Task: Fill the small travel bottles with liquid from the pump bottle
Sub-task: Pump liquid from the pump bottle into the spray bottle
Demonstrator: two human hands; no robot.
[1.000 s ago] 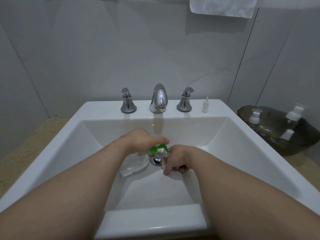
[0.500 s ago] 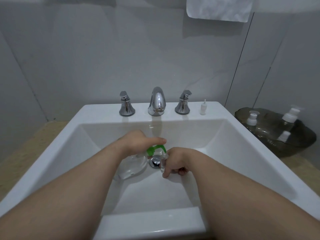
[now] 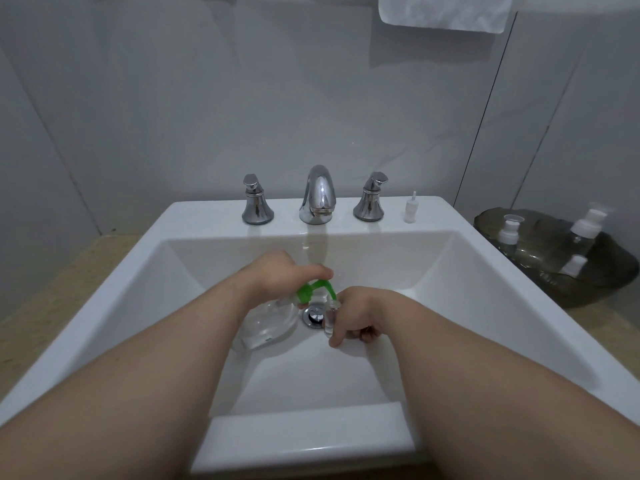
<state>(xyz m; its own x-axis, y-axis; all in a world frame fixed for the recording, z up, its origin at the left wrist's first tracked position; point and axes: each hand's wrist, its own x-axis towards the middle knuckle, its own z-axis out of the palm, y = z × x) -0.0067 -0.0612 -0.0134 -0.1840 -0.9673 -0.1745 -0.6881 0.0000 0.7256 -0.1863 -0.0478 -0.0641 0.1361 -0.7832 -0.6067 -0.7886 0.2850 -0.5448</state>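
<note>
Little had moved since half a second before: both hands held the same place over the drain (image 3: 313,315), and only the view shifted slightly.

Wall (image 3: 207,98): grey panels behind the sink, with a towel (image 3: 443,12) hanging at the top edge, well above the work.

Sink (image 3: 194,216): white, square, deep. Both forearms crossed the near rim and met at the basin floor. Open basin lay to the left, to the right and toward the back wall of the bowl.

Counter (image 3: 41,306): beige strip on either side of the sink.

Tray (image 3: 554,289): dark dish on the right counter, just beside the sink edge. It held three capped bottles, one at the back left (image 3: 509,232), one at the back right (image 3: 585,226) and one nearer (image 3: 575,265), all well apart from the hands.

Pump bottle (image 3: 266,320): clear, tilted in the basin left of the drain. Left hand (image 3: 280,275) curled over its top, a finger lying along the green pump (image 3: 313,289). The spout end pointed down at the mouth of the travel bottle (image 3: 330,315).

Faucet (image 3: 318,194): chrome, on the back deck between two handles (image 3: 257,202) (image 3: 370,199); clear of the hands.

Travel bottle: clear, upright, just right of the drain. Right hand (image 3: 356,313) wrapped round it, fingers curled, one fingertip reaching the basin floor. Fill level could not be read.

Cap (image 3: 410,211): small, white, upright on the deck right of the handles.
</note>
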